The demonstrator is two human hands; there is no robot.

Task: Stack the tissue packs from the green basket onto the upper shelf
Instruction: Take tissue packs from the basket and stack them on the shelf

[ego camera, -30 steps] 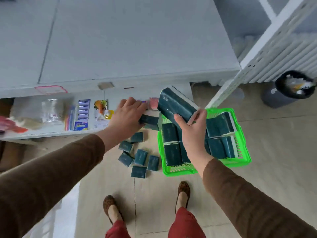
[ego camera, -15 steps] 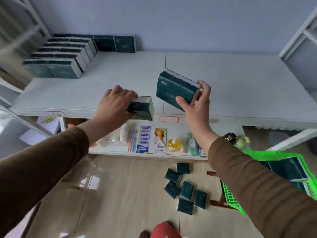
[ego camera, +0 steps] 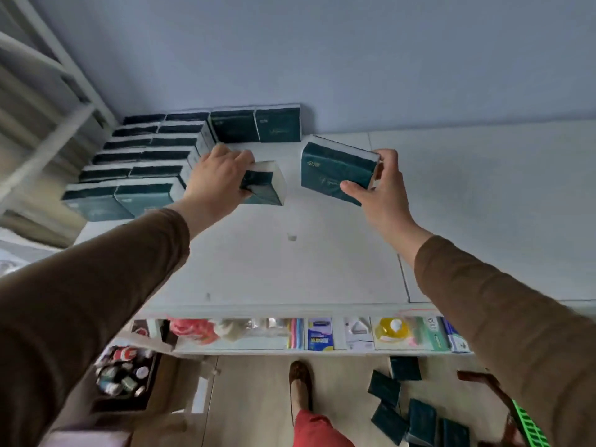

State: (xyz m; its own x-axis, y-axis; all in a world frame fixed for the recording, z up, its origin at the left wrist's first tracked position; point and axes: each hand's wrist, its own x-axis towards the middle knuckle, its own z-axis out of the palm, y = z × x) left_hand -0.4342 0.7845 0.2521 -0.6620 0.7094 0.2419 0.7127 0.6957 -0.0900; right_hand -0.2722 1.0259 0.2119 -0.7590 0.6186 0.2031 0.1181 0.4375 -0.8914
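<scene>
Now, L hand (ego camera: pixel 216 179) w/ pack (ego camera: pixel 266 185), R hand (ego camera: pixel 382 195) — 2nd pack (ego camera: pixel 335 169)

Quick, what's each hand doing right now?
Left hand: grips a tissue pack over the shelf.
Right hand: grips a bigger pack, tilted, above the shelf.

Stacked packs (ego camera: pixel 145 162) sit back-left on the upper shelf (ego camera: pixel 451 221).

Stacked packs (ego camera: pixel 145 166) block shelf's left rear; upper shelf (ego camera: pixel 467 204) bare rightward.
</scene>
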